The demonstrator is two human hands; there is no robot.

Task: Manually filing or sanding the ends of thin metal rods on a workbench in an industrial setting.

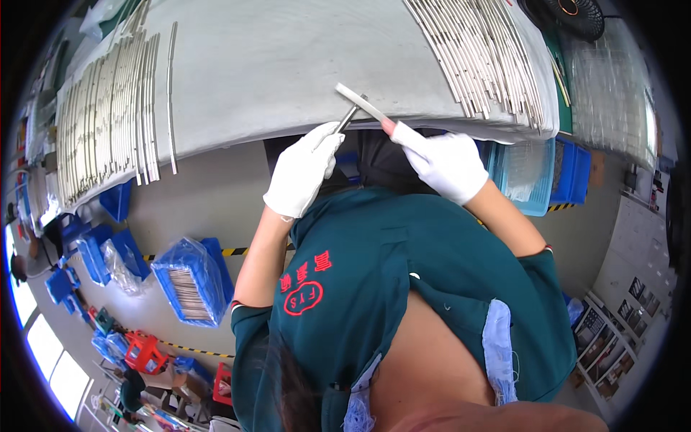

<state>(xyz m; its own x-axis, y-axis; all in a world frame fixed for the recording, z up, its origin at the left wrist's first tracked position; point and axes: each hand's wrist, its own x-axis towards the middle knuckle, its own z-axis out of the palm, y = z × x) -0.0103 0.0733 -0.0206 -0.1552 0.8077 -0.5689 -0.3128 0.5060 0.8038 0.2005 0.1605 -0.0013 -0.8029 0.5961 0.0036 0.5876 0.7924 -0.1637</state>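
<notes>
My left hand (306, 169), in a white glove, is closed around a thin metal rod (347, 119) that slants up and away from the fingers. In my right hand (450, 165), also gloved in white but with a bare fingertip showing, is a flat white stick (354, 96) pinched at its near end. Near the table's front edge the stick crosses the rod close to the rod's far end, and the two seem to touch. The glove hides the rod's lower part.
A cloth-covered table (288, 65) carries rows of metal rods at its left (108, 108) and right (479, 57). One rod (171, 101) lies apart. A black fan (576, 16) stands at the far right. Blue bins (219, 270) stand on the floor at left.
</notes>
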